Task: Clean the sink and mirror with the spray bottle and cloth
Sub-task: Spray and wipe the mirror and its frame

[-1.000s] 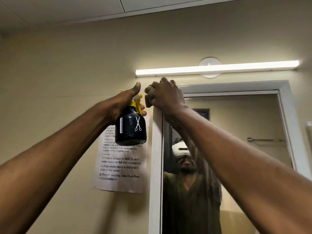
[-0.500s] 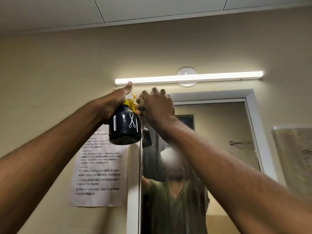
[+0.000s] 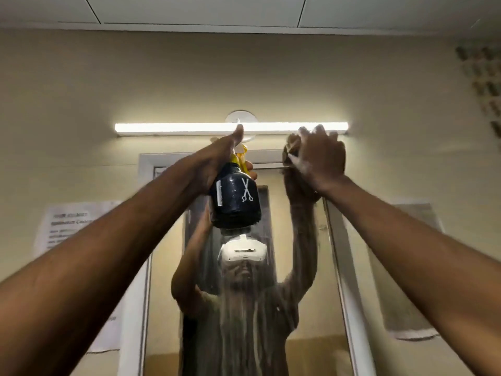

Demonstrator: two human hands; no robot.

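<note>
My left hand (image 3: 217,161) is raised high and grips a dark spray bottle (image 3: 235,200) with a yellow trigger head and a white scissors mark. The bottle hangs in front of the upper middle of the mirror (image 3: 298,308). My right hand (image 3: 318,158) presses a brown cloth (image 3: 291,147) against the mirror's top edge, right of the bottle. Wet streaks run down the glass in the middle. The sink is out of view.
A lit tube lamp (image 3: 162,128) runs along the wall just above the white mirror frame (image 3: 145,164). A printed paper notice (image 3: 67,226) hangs on the wall at the left. A pale towel (image 3: 406,280) hangs at the right.
My right hand with the cloth has slid from the mirror's top left corner rightward along the top edge. The view has shifted to face the mirror squarely. The bottle stays raised.
</note>
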